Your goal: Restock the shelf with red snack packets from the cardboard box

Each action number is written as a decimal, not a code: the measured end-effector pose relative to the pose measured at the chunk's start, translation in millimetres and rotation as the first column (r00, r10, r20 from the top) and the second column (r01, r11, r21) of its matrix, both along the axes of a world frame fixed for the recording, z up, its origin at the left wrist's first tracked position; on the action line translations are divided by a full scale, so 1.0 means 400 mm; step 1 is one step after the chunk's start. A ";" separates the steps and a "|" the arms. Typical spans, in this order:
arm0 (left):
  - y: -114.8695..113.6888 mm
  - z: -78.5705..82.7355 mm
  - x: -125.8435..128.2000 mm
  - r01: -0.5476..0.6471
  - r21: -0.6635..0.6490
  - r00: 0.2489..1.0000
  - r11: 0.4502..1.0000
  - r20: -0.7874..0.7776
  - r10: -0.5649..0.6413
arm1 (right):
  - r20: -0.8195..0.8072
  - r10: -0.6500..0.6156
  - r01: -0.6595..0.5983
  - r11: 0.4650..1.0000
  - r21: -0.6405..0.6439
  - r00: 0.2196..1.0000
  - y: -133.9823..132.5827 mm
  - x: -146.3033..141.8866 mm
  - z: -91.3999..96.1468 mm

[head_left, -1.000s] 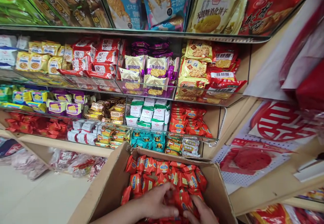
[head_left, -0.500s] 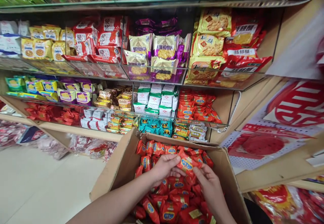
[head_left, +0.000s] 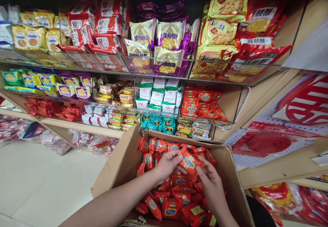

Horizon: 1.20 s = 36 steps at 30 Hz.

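Between my two hands is a red wrapped snack packet (head_left: 189, 162) with a blue and gold label, tilted over an open cardboard box (head_left: 116, 163). My left hand (head_left: 169, 165) pinches its left end with thumb and fingers. At the packet's right side, my right hand (head_left: 210, 179) grips it, thumb on the front. Beneath both hands, the box holds many loose red packets (head_left: 171, 210) of the same look. My forearms hide part of them.
Glass-fronted shelves (head_left: 159, 71) with sorted snack packets stand behind the box, including similar red packets (head_left: 202, 104) in a lower compartment. Pale floor tiles (head_left: 38, 182) lie at left. Red hanging packages (head_left: 269, 143) and bagged goods (head_left: 279, 199) are at right.
The camera view has shifted, so the shelves sit higher and look slightly larger. Both hands keep hold of the red packet in nearly the same place over the box.
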<state>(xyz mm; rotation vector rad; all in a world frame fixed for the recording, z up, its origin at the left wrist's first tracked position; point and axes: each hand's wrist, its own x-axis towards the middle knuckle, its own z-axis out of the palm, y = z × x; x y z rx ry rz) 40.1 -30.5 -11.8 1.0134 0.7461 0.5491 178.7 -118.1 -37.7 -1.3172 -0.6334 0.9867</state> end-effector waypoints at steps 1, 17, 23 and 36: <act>0.002 -0.004 0.001 -0.017 0.050 0.999 0.999 -0.036 0.019 | 0.029 0.024 -0.024 1.000 -0.002 0.999 -0.001 -0.002 0.000; 0.015 -0.016 -0.006 0.116 0.247 0.971 0.962 -0.232 -0.057 | 0.502 -0.052 -0.033 0.987 0.159 0.863 0.085 0.138 0.213; 0.008 -0.069 -0.009 0.204 0.246 0.949 0.947 -0.287 -0.130 | 0.699 -0.342 0.231 0.940 0.252 0.628 0.325 0.270 0.352; 0.005 -0.124 -0.027 0.384 0.346 0.802 0.856 -0.584 -0.124 | 0.879 -0.249 0.330 0.937 0.112 0.408 0.557 0.313 0.284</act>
